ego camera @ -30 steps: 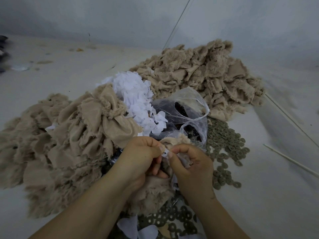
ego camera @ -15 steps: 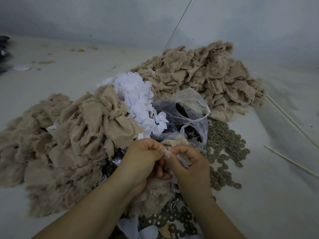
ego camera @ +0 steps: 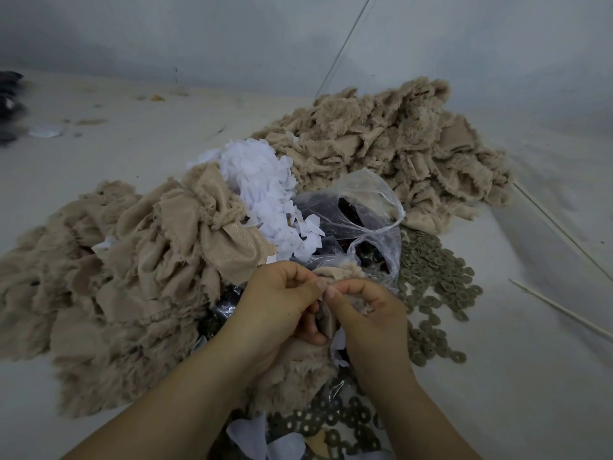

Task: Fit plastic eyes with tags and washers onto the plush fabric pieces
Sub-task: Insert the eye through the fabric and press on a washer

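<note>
My left hand and my right hand meet at the thumbs over a beige plush piece, both pinching it with curled fingers. Whatever small part sits between the fingertips is hidden. A clear plastic bag with dark plastic eyes lies just beyond my hands. White tags are heaped to its left. Grey-green washers spread out on the right, and more washers lie between my forearms.
A big heap of beige plush pieces fills the left, another heap lies at the back right. Thin sticks rest on the pale surface at the right. A grey wall rises behind.
Both hands stay together on the plush piece, with the fingertips shifting slightly; the white bit seen between the thumbs earlier is no longer visible.
</note>
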Demonstrator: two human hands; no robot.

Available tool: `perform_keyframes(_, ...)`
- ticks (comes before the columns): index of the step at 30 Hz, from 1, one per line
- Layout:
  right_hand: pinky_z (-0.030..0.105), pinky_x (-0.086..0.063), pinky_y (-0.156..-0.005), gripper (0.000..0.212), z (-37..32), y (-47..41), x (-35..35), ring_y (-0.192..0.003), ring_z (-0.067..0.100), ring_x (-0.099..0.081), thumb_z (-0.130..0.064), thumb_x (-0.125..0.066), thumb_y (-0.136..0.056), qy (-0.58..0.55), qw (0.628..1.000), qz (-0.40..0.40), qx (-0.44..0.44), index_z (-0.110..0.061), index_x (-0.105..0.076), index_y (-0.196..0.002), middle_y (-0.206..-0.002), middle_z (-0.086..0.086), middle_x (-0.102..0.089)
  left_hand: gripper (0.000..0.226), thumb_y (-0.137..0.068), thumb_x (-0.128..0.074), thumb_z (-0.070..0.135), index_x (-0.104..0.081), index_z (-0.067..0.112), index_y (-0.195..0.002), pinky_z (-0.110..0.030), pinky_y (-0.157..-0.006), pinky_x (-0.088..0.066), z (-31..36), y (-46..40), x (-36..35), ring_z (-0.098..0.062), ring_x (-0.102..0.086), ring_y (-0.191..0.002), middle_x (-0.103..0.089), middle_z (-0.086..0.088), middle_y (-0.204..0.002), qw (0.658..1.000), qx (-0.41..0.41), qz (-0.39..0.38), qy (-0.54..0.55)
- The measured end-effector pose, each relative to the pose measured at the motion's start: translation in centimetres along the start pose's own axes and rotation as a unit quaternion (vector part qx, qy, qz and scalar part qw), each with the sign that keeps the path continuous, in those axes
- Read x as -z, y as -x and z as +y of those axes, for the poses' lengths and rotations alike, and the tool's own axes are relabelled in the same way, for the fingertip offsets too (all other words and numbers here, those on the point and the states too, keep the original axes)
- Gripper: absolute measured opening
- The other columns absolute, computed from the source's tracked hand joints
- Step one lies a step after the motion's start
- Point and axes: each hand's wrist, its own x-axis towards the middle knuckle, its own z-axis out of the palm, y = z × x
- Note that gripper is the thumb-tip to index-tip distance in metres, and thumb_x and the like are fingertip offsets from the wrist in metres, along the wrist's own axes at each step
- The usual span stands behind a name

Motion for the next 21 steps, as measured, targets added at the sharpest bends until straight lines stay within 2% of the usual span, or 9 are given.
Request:
perform_keyframes(3,0.026,-0.057,-0.072,0.009,-0.13,-0.10,0.05,-0.079,0.013,-0.071,-0.013,-0.077,-0.083,0.010,1.000,-0.005,0.007,-0.017,-0.075,-0.076,-0.080,-0.003,-0.076,0.021,-0.087,-0.071,0.003,-0.069,0.012,-0.068,-0.037,-0.052,-0.057,-0.07,0.13,0.31,-0.019,-0.056,-0.047,-0.058,-0.013,-0.059,0.999,-0.031,0.006,-0.028)
perform_keyframes(6,0.025,-0.058,-0.071,0.006,-0.21,-0.11,0.12,-0.081,0.011,-0.071,-0.013,-0.075,-0.087,0.027,0.999,-0.030,0.021,-0.017,-0.076,-0.083,-0.083,-0.004,-0.076,0.022,-0.087,-0.072,0.003,-0.070,0.014,-0.068,-0.036,-0.054,-0.058,-0.15,0.21,0.29,-0.023,-0.062,-0.054,-0.065,-0.013,-0.061,0.993,-0.077,0.039,-0.074)
perform_keyframes(10,0.026,-0.058,-0.068,0.013,-0.20,0.07,-0.02,-0.078,0.011,-0.072,-0.010,-0.075,-0.086,0.024,0.999,-0.026,0.021,-0.023,-0.077,-0.085,-0.082,-0.006,-0.076,0.021,-0.087,-0.070,0.005,-0.069,0.018,-0.071,-0.047,-0.059,-0.060,-0.21,0.34,-0.25,-0.030,-0.068,-0.062,-0.069,-0.008,-0.067,0.974,-0.141,0.080,-0.160)
perform_keyframes(13,0.027,-0.058,-0.067,0.003,-0.25,0.10,-0.04,-0.072,0.014,-0.072,-0.022,-0.077,-0.082,0.024,0.999,-0.018,0.019,-0.024,-0.078,-0.084,-0.072,-0.005,-0.075,0.023,-0.089,-0.067,0.003,-0.069,0.016,-0.070,-0.047,-0.059,-0.060,-0.05,0.36,-0.29,-0.030,-0.068,-0.060,-0.069,-0.011,-0.065,0.981,-0.123,0.072,-0.132)
perform_keyframes(16,0.032,-0.059,-0.069,0.018,-0.22,0.20,0.10,-0.070,0.015,-0.072,-0.036,-0.072,-0.078,0.039,0.999,-0.022,0.028,-0.021,-0.078,-0.087,-0.067,-0.005,-0.073,0.026,-0.089,-0.065,-0.001,-0.069,0.013,-0.068,-0.035,-0.054,-0.058,0.21,0.38,-0.21,-0.025,-0.067,-0.056,-0.068,-0.012,-0.062,0.987,-0.108,0.055,-0.106)
perform_keyframes(19,0.031,-0.059,-0.070,0.015,-0.40,0.26,0.14,-0.073,0.012,-0.072,-0.033,-0.073,-0.080,0.045,0.998,-0.024,0.034,-0.021,-0.078,-0.086,-0.069,-0.007,-0.074,0.028,-0.087,-0.066,-0.004,-0.070,0.009,-0.063,-0.032,-0.054,-0.056,0.35,0.13,0.08,-0.025,-0.063,-0.054,-0.066,-0.017,-0.062,0.995,-0.073,0.033,-0.065)
perform_keyframes(21,0.025,-0.058,-0.071,0.004,-0.36,0.11,0.24,-0.078,0.009,-0.072,-0.022,-0.076,-0.084,0.037,0.999,-0.025,0.032,-0.019,-0.079,-0.086,-0.078,-0.007,-0.076,0.019,-0.085,-0.069,-0.004,-0.070,0.003,-0.067,-0.033,-0.054,-0.055,0.49,-0.06,0.31,-0.026,-0.060,-0.056,-0.063,-0.023,-0.066,0.999,-0.039,0.024,-0.026)
